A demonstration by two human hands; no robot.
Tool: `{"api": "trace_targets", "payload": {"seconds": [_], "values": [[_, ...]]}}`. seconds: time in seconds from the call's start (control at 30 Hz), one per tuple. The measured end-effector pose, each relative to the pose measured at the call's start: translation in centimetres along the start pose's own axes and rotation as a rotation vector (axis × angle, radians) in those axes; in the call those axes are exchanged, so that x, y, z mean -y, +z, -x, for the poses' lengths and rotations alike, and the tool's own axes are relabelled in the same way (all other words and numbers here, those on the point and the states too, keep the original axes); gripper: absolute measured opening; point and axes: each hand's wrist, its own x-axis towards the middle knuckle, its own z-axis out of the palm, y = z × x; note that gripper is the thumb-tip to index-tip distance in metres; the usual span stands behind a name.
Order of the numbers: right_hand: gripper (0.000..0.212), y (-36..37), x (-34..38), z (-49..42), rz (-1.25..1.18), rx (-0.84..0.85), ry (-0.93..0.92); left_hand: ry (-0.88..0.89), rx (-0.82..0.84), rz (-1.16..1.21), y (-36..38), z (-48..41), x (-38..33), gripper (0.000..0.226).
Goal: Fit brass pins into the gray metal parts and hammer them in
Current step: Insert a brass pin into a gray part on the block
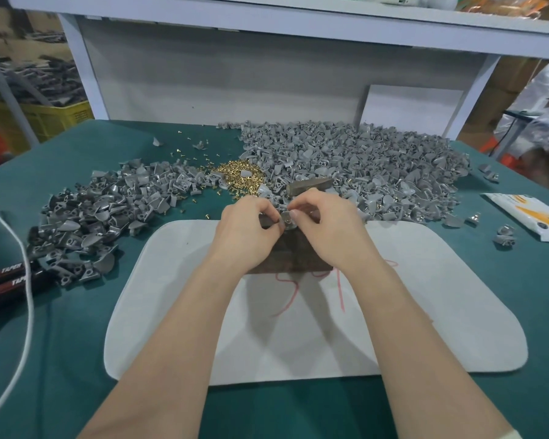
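Where the two hands meet over the far end of a dark block (293, 256), one gray metal part (287, 220) is held between them. The left hand (248, 231) is seen with fingers curled, its thumb and forefinger pinching the part's left side. The right hand (325, 228) is likewise curled, with its fingertips pinched on the part's right side. Whether a pin is held along with the part cannot be told, as the fingers cover that spot.

The block is laid on a white mat (425, 312), on which red marks are drawn by the block's near edge. The mat is spread on a table covered in green cloth (76, 359).

Just beyond the hands, what appears to be a hammer head (309, 185) is noted lying at the edge of a large heap of gray parts (362, 160), which occupies the far right of the table. A second, smaller heap of gray parts (102, 213) is spread at the left. Between the two heaps a pile of brass pins (240, 175) is found, with loose pins scattered behind it. A few single parts are seen apart at the right, near a white and orange packet (530, 217). At the left edge, black handles (7, 280) lettered in white are crossed by a white cord (30, 312).
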Motion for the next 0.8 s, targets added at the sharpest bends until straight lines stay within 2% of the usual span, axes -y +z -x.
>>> {"api": "trace_targets", "payload": {"seconds": [0.1,0.2,0.27,0.33,0.37,0.47,0.57,0.63,0.73,0.8], "values": [[0.009,0.2,-0.1,0.0,0.075,0.009,-0.038,0.004,0.003,-0.010,0.0,0.0,0.0,0.011],[0.009,0.0,0.1,0.0,0.043,-0.037,-0.032,0.001,0.000,-0.002,0.0,0.0,0.0,0.012],[0.013,-0.7,-0.3,-0.2,0.033,-0.158,0.041,-0.008,-0.001,0.016,0.0,0.0,0.1,0.014],[0.016,-2.0,-1.4,-0.4,0.136,-0.237,0.201,-0.027,0.004,0.035,0.0,0.1,0.1,0.018],[0.016,-2.7,-2.2,-0.4,0.235,-0.202,0.299,-0.035,0.007,0.042,0.1,0.1,0.0,0.021],[0.028,-3.4,-3.9,-0.1,0.417,0.079,0.503,-0.056,0.004,0.035,0.3,0.1,-0.1,0.023],[0.032,-2.8,-4.2,-0.4,0.295,0.154,0.527,-0.067,-0.035,-0.003,0.2,0.1,-0.2,0.020],[0.029,-2.8,-4.2,-0.5,0.205,0.118,0.514,-0.091,-0.064,-0.025,-0.1,0.2,-0.3,0.017],[0.014,-3.5,-3.8,-0.1,-0.001,0.025,0.471,-0.142,-0.112,-0.058,-0.4,0.2,-0.2,0.017],[0.007,-4.6,-3.0,0.2,-0.002,-0.044,0.354,-0.168,-0.133,-0.079,-0.4,0.1,-0.1,0.016]]}}
